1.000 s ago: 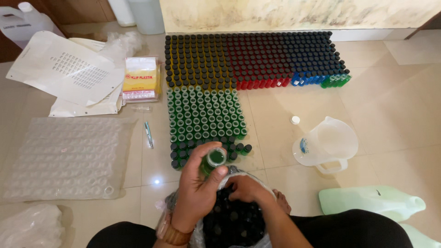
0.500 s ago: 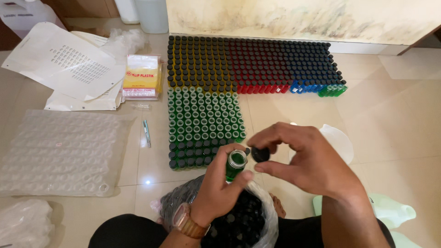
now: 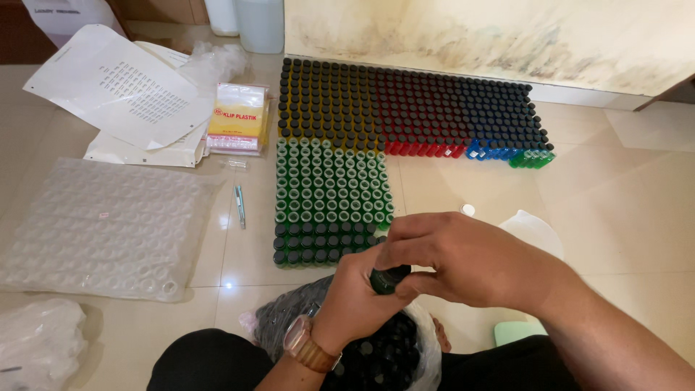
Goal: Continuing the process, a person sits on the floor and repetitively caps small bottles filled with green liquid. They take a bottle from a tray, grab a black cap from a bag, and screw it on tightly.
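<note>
Low in the centre of the frame, the left hand [image 3: 355,300] grips a small green bottle [image 3: 384,284] upright, fingers wrapped closed around it. The right hand [image 3: 463,264] comes from the right, fingertips pinched shut on the black cap [image 3: 391,275] directly atop it, wrist arched above.

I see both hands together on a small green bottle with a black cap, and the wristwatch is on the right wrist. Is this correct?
Not quite. In the head view the wristwatch sits on the left wrist, not the right. The rest holds: the left hand and the right hand meet on the small green bottle with a black cap.
</note>
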